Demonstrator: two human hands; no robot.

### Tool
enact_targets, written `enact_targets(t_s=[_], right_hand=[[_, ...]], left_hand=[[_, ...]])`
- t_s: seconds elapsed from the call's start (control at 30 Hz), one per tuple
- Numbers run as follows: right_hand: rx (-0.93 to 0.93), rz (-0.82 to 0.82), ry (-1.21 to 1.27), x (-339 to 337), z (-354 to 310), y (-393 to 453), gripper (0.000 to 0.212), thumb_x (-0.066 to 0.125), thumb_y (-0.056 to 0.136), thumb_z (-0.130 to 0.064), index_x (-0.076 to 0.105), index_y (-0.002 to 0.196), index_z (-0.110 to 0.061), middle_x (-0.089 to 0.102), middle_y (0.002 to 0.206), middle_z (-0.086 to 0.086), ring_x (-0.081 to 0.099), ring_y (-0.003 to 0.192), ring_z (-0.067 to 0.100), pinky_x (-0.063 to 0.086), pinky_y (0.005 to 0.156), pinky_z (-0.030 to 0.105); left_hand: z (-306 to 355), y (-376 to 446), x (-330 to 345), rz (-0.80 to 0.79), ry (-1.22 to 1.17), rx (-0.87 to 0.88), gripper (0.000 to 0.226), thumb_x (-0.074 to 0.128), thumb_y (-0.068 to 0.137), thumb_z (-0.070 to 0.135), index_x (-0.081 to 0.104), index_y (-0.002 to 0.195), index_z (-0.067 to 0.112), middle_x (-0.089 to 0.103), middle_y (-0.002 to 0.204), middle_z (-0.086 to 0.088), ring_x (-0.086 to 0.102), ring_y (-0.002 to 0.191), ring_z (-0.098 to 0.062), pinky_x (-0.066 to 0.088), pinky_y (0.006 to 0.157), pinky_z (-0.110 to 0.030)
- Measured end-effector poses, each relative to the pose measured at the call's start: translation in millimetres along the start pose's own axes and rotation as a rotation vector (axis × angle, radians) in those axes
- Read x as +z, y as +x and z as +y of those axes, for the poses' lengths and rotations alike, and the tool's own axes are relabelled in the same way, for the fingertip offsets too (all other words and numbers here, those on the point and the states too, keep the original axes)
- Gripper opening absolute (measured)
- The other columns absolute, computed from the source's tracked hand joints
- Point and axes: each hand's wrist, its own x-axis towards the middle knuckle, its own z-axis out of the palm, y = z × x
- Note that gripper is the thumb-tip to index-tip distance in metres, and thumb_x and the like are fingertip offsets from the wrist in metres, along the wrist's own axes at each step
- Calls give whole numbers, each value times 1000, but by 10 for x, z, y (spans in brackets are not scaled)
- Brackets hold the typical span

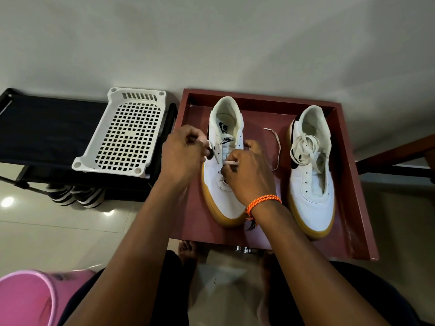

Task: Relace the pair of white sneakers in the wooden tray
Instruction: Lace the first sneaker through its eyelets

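Two white sneakers with tan soles stand in the dark red wooden tray [353,184], toes toward me. Over the left sneaker [221,198], my left hand [183,154] pinches one end of its white lace at the shoe's left eyelets. My right hand [247,175], with an orange cord at the wrist, pinches the other lace end over the tongue; the loose lace [277,147] trails across the tray floor between the shoes. The right sneaker [310,184] has empty lower eyelets and a bundle of loose lace lying in its opening.
A white perforated plastic basket [122,135] lies on a dark shoe rack [42,128] left of the tray, with striped shoes [75,196] underneath. A pink bucket [30,300] stands at the lower left. A wall rises behind the tray. My bare feet show below it.
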Motion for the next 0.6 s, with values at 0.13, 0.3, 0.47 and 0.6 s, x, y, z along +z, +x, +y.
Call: enact_targets(t_s=[0.13,0.3,0.47,0.6], right_hand=[[16,-19,81,-6,40,24,5,74,82,-20,72,78,-22,50,141,3,61,119,29,58,89,44],[42,-45,159,-69,52,31,5,82,83,-18,78,85,-17,51,141,3,57,120,19,44,91,23],[17,-41,195,-96,60,20,10,83,80,-16,76,86,-19,52,140,3,61,113,18,52,95,31],[6,-50,178,-111,83,25,11,84,80,-17,77,89,-19,53,141,4,63,116,22,54,97,37]], left_hand=[[131,-29,-85,-35,-390,-65,10,51,111,9,58,104,6,82,99,-12,80,84,-26,61,73,-26],[144,6,-144,-60,-608,-131,13,46,111,7,53,101,13,74,85,-5,73,73,-24,64,78,-37],[-24,5,-78,-135,279,26,21,51,109,44,59,107,24,71,88,4,64,73,-13,51,65,-32],[-163,20,-12,-275,524,92,33,67,102,43,63,72,30,64,73,5,61,71,-15,44,66,-33]])
